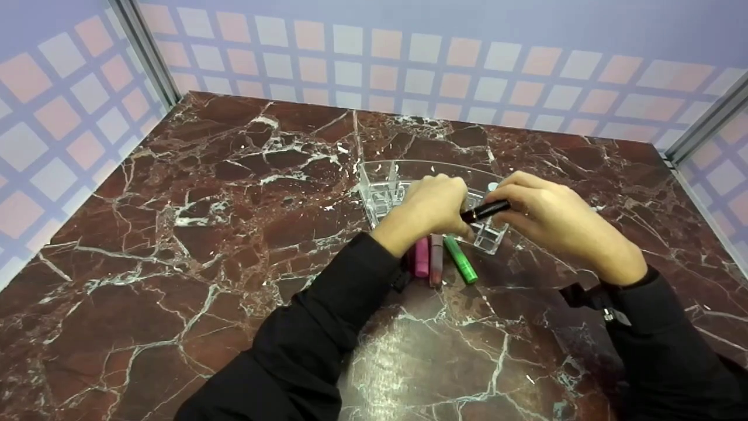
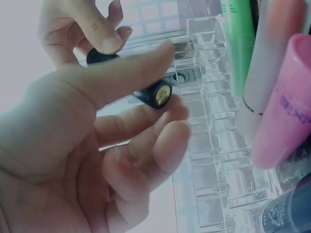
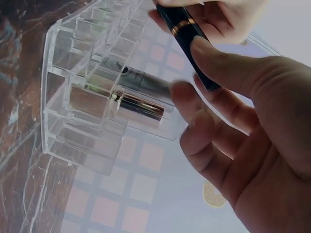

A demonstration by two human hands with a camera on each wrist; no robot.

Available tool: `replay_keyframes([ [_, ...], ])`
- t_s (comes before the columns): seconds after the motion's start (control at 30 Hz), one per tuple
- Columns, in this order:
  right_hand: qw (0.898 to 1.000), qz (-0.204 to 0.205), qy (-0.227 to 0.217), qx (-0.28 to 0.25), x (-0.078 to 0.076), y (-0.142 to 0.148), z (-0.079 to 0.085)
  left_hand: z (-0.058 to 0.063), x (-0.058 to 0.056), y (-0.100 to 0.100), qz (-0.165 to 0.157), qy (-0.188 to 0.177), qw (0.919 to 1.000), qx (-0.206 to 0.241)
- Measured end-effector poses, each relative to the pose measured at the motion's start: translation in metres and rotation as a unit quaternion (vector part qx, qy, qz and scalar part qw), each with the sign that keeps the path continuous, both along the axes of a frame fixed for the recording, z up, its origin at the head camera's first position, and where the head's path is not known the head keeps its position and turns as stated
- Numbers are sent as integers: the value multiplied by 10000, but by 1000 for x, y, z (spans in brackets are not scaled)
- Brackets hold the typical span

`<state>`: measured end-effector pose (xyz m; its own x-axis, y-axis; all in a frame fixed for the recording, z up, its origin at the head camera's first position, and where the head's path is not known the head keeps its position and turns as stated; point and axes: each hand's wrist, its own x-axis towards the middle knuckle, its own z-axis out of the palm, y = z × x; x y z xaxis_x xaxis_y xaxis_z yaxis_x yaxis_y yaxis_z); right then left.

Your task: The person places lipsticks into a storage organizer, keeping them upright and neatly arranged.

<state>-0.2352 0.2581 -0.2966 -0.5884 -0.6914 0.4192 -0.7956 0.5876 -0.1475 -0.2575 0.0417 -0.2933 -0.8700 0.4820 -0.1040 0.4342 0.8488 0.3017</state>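
My left hand [image 1: 429,204] pinches one end of a slim black cosmetic tube with a gold band [image 3: 183,24]. At its other end, the thumb and fingers of my right hand [image 1: 549,219] grip the same tube. A round gold emblem marks the tube's end face in the left wrist view. Both hands hover over a clear plastic cosmetics organizer [image 1: 494,240] and partly cover it in the head view. In the organizer's compartments stand a silver-grey tube [image 3: 138,81] and a tube with a shiny gold cap [image 3: 141,107].
In front of the organizer lie a green tube [image 1: 461,260], a brownish clear tube [image 1: 437,263] and a pink tube [image 1: 422,260]. Near them is a dark tube [image 2: 289,208]. Tiled panels [image 1: 385,76] enclose the marbled table [image 1: 234,234].
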Motion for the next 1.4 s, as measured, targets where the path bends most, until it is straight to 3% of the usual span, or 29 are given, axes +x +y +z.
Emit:
replay_keyframes([
  [0.27,9900,-427,884,-1009,-8,-4,0,4,-4,-3,247,185,9974,646],
  [0.53,9811,-667,1021,-1502,-12,-8,-3,-3,-10,-4,179,232,9928,1161],
  [0.93,9789,-880,880,-1620,-16,-18,-20,-19,-16,2,7,875,9917,944],
  [1.4,9732,-428,1328,-1827,-22,-25,-33,-26,-17,5,82,1162,9891,903],
])
